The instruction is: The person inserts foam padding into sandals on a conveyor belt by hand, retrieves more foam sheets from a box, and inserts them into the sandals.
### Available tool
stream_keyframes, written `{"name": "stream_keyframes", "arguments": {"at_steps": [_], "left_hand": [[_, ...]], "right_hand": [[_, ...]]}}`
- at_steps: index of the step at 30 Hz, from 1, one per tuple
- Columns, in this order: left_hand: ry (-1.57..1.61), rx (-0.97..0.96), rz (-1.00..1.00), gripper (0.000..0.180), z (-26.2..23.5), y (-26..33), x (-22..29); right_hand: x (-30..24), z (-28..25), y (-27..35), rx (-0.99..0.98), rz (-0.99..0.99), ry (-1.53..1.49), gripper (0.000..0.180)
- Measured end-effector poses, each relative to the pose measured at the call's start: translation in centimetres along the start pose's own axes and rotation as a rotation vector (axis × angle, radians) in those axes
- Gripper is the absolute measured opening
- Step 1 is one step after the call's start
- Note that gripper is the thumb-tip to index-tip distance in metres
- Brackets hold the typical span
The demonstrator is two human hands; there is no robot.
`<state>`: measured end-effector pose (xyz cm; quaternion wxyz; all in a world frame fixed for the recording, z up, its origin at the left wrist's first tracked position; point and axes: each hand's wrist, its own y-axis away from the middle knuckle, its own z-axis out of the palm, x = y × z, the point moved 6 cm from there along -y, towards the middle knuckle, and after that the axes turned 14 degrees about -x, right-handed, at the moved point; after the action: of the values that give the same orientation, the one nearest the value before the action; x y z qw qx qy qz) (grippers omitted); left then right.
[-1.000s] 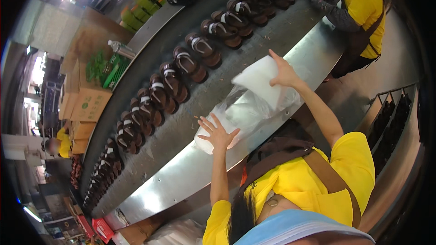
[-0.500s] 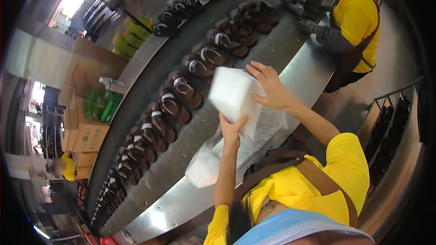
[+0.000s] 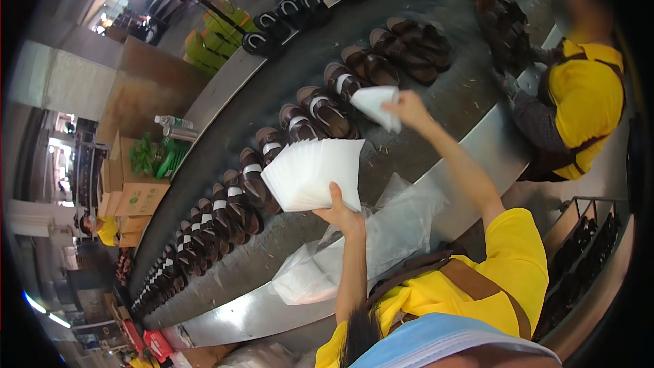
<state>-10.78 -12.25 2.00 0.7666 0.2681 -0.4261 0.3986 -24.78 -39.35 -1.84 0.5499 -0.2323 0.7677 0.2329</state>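
Note:
A fanned stack of white sheets (image 3: 315, 174) is gripped by my left hand (image 3: 343, 218), its thumb on top, above the dark conveyor belt. Farther out and to the right, my right hand (image 3: 409, 110) pinches a small white sheet (image 3: 377, 105), slightly blurred. That sheet is over a brown sandal (image 3: 340, 80) in the long row on the belt. Several sandals in the row, such as the pair (image 3: 325, 110) beyond the stack, have white pieces around their straps; those at the far right (image 3: 415, 44) show none.
A clear plastic bag (image 3: 320, 269) with white contents lies on the metal ledge (image 3: 235, 317) near me. At right, a co-worker in yellow (image 3: 586, 102) handles dark sandals (image 3: 504, 27). Cartons (image 3: 139, 187), a bottle (image 3: 174, 121) and black sandals (image 3: 272, 24) line the far side.
My right hand has left the stack and reached outward with one sheet. The stack in my left hand has fanned out and moved left. The co-worker's sandals have shifted.

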Motion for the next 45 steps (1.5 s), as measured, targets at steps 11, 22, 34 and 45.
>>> {"name": "stream_keyframes", "arguments": {"at_steps": [11, 22, 34, 45], "left_hand": [[-0.043, 0.074, 0.005, 0.063, 3.3, -5.4, -2.0], [0.029, -0.078, -0.138, 0.064, 9.9, -7.1, -7.0], [-0.083, -0.064, -0.106, 0.065, 10.6, -7.3, -10.1], [-0.082, -0.041, -0.118, 0.060, 11.1, -6.9, -10.2]], "right_hand": [[6.3, 0.7, -16.9, 0.117, 0.332, 0.565, 0.025], [-1.0, 2.3, -0.9, -0.185, -0.169, -0.243, 0.072], [2.9, -11.3, -14.0, -0.058, 0.126, 1.164, 0.025], [8.4, -6.5, -14.5, 0.305, -0.058, 0.402, 0.036]]}}
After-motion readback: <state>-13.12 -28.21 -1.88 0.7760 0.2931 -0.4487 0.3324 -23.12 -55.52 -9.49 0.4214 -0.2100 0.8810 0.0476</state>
